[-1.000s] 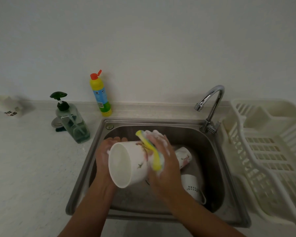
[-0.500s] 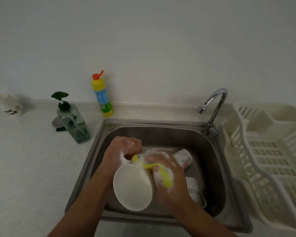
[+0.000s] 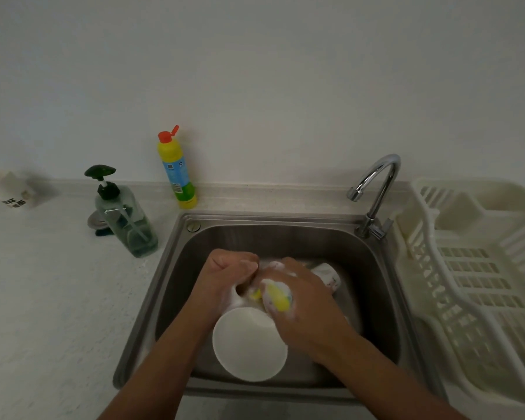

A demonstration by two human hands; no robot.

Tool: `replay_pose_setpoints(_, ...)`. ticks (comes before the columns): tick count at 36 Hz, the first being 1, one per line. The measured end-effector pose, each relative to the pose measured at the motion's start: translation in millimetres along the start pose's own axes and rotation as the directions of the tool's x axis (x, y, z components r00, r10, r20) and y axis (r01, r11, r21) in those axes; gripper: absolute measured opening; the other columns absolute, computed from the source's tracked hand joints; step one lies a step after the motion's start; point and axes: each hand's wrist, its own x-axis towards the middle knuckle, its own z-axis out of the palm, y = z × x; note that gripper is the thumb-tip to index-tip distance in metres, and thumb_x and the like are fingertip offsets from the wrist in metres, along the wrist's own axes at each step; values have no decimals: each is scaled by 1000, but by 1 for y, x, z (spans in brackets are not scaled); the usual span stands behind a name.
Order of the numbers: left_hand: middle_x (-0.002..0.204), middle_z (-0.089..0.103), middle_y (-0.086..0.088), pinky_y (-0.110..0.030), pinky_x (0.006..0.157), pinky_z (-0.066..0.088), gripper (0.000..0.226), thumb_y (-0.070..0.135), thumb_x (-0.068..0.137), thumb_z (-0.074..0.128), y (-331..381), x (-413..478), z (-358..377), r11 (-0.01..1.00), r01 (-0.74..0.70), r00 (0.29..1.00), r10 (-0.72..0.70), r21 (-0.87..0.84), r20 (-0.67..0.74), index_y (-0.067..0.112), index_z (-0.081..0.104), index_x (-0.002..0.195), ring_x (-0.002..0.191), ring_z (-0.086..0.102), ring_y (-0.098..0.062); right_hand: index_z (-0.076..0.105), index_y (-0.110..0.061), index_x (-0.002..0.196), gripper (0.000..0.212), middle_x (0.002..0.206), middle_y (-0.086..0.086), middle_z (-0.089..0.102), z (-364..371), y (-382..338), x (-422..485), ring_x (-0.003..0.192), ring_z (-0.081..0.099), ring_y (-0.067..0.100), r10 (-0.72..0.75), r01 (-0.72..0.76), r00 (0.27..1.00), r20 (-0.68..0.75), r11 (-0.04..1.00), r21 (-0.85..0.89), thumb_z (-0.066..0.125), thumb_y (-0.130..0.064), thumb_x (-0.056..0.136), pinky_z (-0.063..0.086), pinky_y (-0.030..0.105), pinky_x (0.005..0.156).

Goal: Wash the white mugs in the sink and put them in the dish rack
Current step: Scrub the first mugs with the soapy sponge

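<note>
Steel sink (image 3: 285, 237) set in pale counter (image 3: 43, 298), plain wall (image 3: 255, 71) behind. Left hand (image 3: 228, 271) grips the white mug (image 3: 249, 344), whose mouth points toward the wearer. Right hand (image 3: 303, 301) clasps a sponge (image 3: 278, 298) just beside that grip.

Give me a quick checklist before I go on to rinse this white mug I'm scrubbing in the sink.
1. Hold on the white ceramic mug: the left hand grips its far end: ok.
2. Hold on the yellow sponge: foamy, in the right hand, against the mug's side: ok.
3. Suds off: foam on the mug and both hands: not ok.
4. Water running: none seen from the curved chrome tap: not ok.
5. Room in the white plastic dish rack, right of the steel sink: no mug seen in it: ok.
6. Mug's inside clean: cannot tell.
</note>
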Motion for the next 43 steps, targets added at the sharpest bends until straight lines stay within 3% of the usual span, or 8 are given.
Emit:
replay_pose_setpoints(8, 51, 34, -15, -25, 51, 36, 36, 21, 79, 60, 2, 2, 2, 998, -27, 996, 31, 50, -81, 2, 45, 52, 49, 34, -21, 60, -23, 116, 26, 114, -7, 56, -5, 2, 4, 104, 49, 6, 37, -37, 999, 1, 998, -47, 59, -33, 92, 44, 31, 95)
replay_pose_setpoints(14, 53, 24, -21, -27, 48, 30, 39, 21, 76, 61, 8, -2, 4, 997, -30, 991, 39, 66, -131, -2, 39, 54, 48, 20, -32, 64, -38, 108, 32, 115, -8, 65, 6, 7, -6, 108, 59, 10, 13, 10, 996, -84, 965, 263, 42, -50, 88, 46, 37, 99)
replay_pose_setpoints(18, 52, 36, -19, -24, 49, 40, 37, 21, 84, 57, 6, 0, 2, 992, 2, 961, 33, 127, -273, -2, 44, 58, 47, 36, -21, 67, -22, 111, 68, 112, -3, 66, 12, 20, -2, 104, 60, 12, 151, -114, 985, -79, 928, 355, 29, -72, 84, 48, 42, 95)
replay_pose_setpoints(24, 53, 27, -14, -50, 51, 27, 35, 37, 71, 55, 11, 3, 6, 960, 37, 965, 38, 279, -258, 17, 38, 48, 55, 20, -37, 54, -68, 108, 30, 111, -39, 59, 20, 15, -2, 107, 59, -8, 39, 42, 985, -166, 887, 461, 50, -46, 88, 47, 17, 93)
replay_pose_setpoints(28, 50, 39, 3, -30, 48, 35, 37, 16, 78, 58, 6, 6, -1, 994, 88, 953, -64, 69, -297, 8, 37, 49, 49, 37, -8, 59, -50, 121, 36, 124, -18, 60, 23, 25, 0, 120, 57, 9, 80, 64, 964, -255, 855, 514, 36, -60, 96, 45, 39, 103)
replay_pose_setpoints(31, 50, 32, -11, -22, 43, 32, 33, -15, 83, 39, 8, 9, 0, 999, 32, 836, -41, -26, -547, -6, 37, 51, 44, 33, -17, 60, -26, 130, 50, 135, -13, 57, 30, 22, -6, 131, 48, 14, 52, 118, 944, -326, 868, 482, 30, -54, 100, 36, 47, 112)
replay_pose_setpoints(38, 57, 42, -4, -23, 47, 41, 28, 17, 89, 52, 7, 1, 10, 981, 108, 756, -185, -159, -628, 15, 34, 68, 50, 44, -15, 58, -34, 129, 38, 132, -15, 58, 30, 2, 6, 129, 51, 14, 41, 211, 895, -445, 839, 502, 38, -45, 99, 35, 36, 111)
replay_pose_setpoints(43, 46, 58, 8, -11, 42, 44, 41, -2, 100, 38, 17, -2, 6, 994, 66, 740, -106, -84, -664, 11, 60, 68, 44, 58, -4, 51, -29, 136, 42, 134, -19, 54, 37, 27, 2, 129, 49, 9, 183, 94, 902, -391, 801, 591, 41, -39, 96, 40, 38, 110)
